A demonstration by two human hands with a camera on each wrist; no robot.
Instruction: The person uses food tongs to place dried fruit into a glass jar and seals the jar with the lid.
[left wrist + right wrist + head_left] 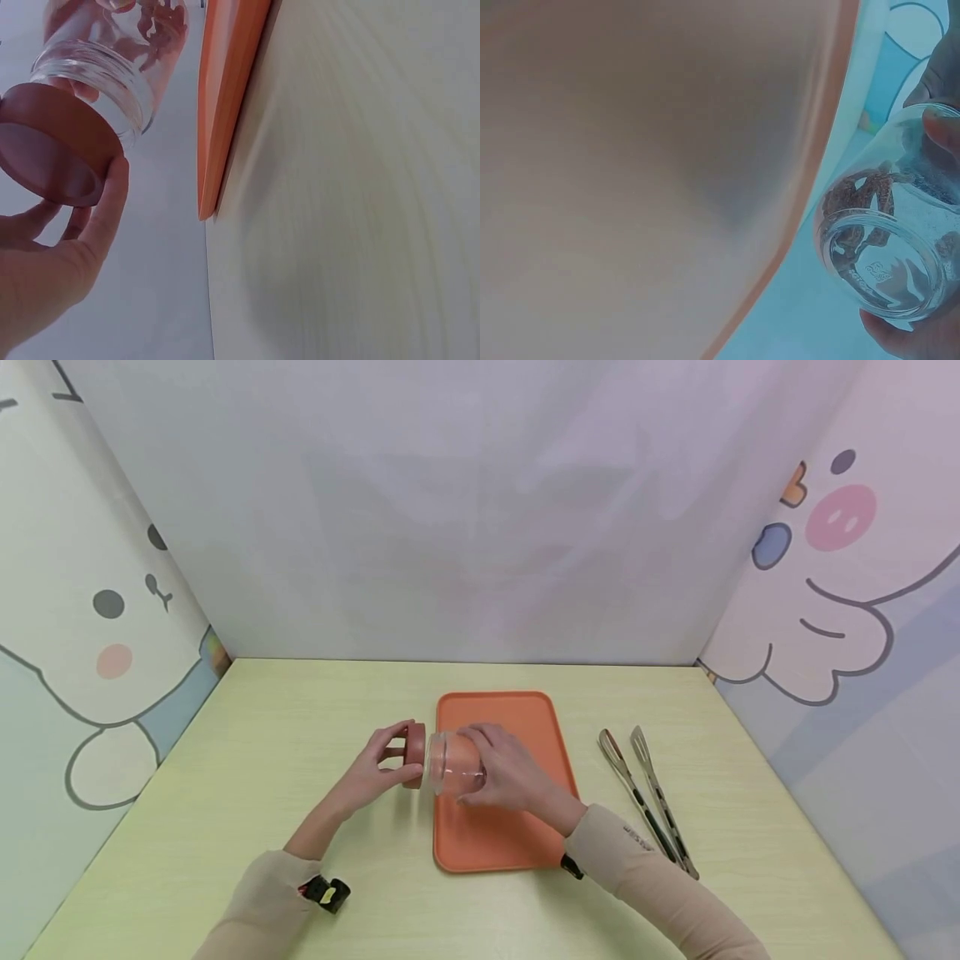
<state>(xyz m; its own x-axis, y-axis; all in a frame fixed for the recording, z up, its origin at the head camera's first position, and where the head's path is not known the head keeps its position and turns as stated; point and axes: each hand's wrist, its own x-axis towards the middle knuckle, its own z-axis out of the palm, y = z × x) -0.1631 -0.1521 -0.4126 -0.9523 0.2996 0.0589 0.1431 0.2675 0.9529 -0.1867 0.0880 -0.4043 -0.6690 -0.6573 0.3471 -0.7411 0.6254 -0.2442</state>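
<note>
My left hand (375,770) holds a reddish-brown round lid (415,755) by its edge, thumb and fingers on opposite sides. Facing it is a clear jar (444,768), lying sideways in the air over the orange tray's left part and gripped by my right hand (513,768). A narrow gap shows between lid and jar mouth in the head view. Dark brown dried-looking pieces (855,196) lie inside the jar in the right wrist view, near its base. The left wrist view shows the lid (82,124) right by the jar's threaded neck (112,82).
The orange rectangular tray (502,852) lies on the pale wood table (315,693) beneath my right hand. To its right rest metal tongs (640,799) with dark grips, their arms spread. A light curtain (465,527) closes off the back, and cartoon-printed cloth hangs on both sides.
</note>
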